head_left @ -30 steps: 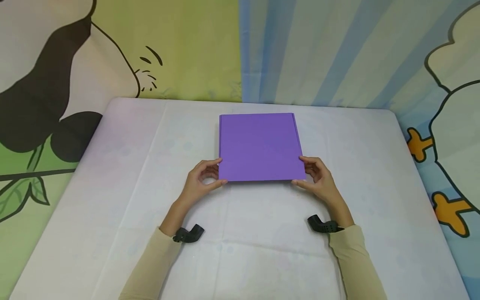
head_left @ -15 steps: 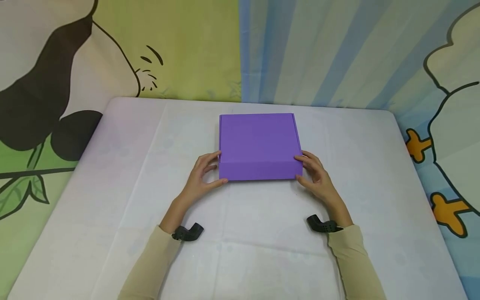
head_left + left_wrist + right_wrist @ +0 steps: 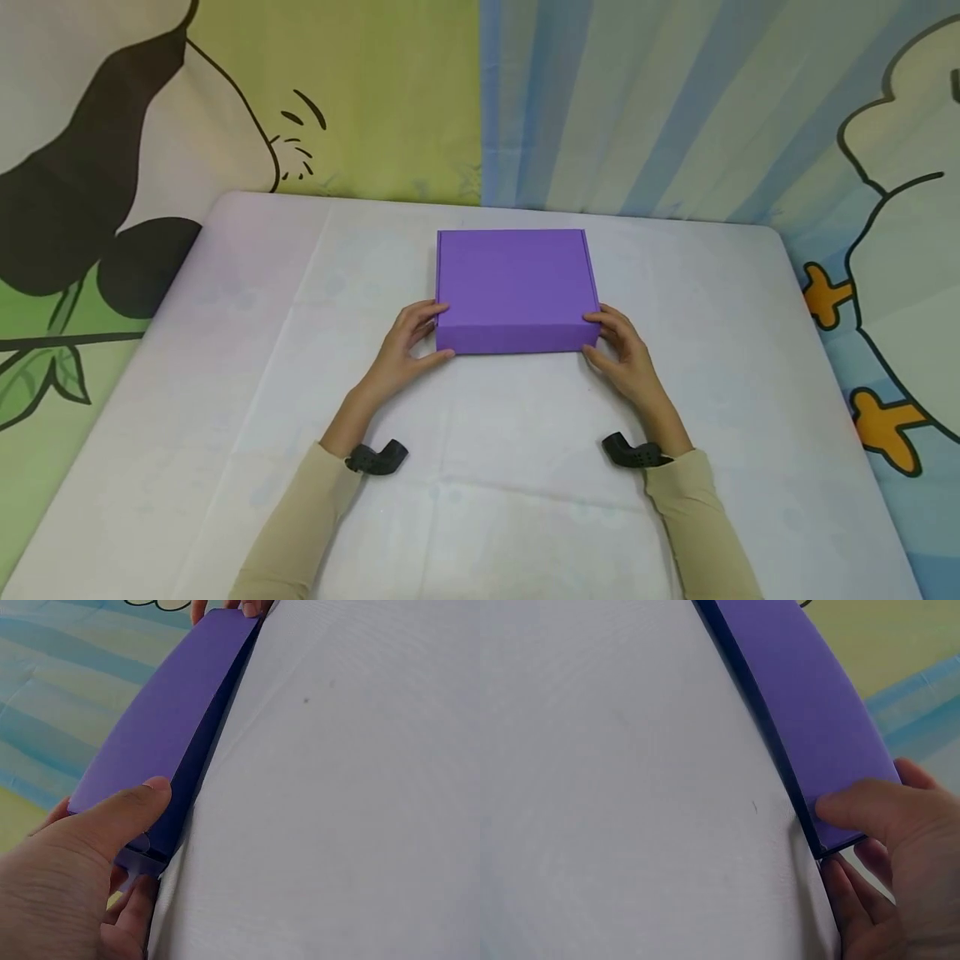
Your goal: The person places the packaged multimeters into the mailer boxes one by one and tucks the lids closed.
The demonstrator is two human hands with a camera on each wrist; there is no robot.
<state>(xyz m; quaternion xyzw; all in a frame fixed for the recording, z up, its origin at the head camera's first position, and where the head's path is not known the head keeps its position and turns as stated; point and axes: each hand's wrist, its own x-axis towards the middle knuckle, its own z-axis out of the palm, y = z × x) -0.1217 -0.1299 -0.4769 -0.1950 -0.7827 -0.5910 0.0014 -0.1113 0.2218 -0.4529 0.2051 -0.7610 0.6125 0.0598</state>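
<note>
A purple cardboard box (image 3: 516, 279) lies on the white-covered table, its lid down and the front flap (image 3: 517, 339) folded over the near side. My left hand (image 3: 405, 343) grips the left front corner, thumb on the flap and fingers along the side and top edge. At the right front corner, my right hand (image 3: 621, 350) holds the box the same way. The left wrist view shows a dark gap under the flap's lower edge beside the left thumb (image 3: 131, 814). In the right wrist view, the right thumb (image 3: 855, 806) presses the flap's end.
A white cloth (image 3: 517, 467) with creases covers the table. Behind it hangs a printed curtain (image 3: 390, 100) with cartoon figures and stripes. Each wrist wears a black camera mount (image 3: 377, 457).
The lid's front flap has swung from sticking out flat to folded down over the front. The hands followed it, the right shifting slightly left and the fingers moving farther onto the lid.
</note>
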